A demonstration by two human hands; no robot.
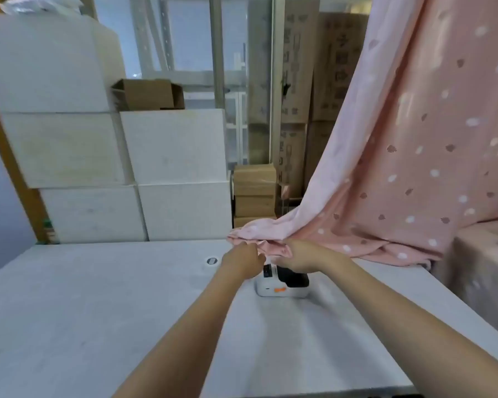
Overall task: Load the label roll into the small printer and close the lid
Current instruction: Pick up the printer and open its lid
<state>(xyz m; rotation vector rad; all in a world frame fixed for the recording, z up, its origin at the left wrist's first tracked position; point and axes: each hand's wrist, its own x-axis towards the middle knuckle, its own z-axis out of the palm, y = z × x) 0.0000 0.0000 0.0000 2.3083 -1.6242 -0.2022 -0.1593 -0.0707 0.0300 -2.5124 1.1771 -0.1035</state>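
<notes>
1. Printer (282,284): a small white box with a dark top and an orange mark on its near face, sitting on the white table (98,311) toward the far edge, right of centre.
2. Both bare arms reach forward from the bottom of the view and meet just above and behind the printer.
3. The left hand (242,261) sits just left of the printer's far left corner; its fingers point toward the pink cloth (400,168) and seem curled, but motion blur means I cannot tell whether they grip anything.
4. The right hand (302,258) is directly over the printer's back edge, hiding part of the dark top; its fingers lie at the bunched hem of the cloth, and whether they pinch it cannot be told.
5. The cloth, pink with pale and dark spots, hangs from the upper right and drapes onto the table's far right corner, its folded edge just behind the printer.
6. A small round dark-centred fitting (212,261) lies in the table left of the left hand, near it but apart.
7. White boxes (173,173) are stacked behind the table on the left, with brown cartons (255,193) beyond them in the middle.
8. The printer's lid position is unclear, and no label roll can be made out.
</notes>
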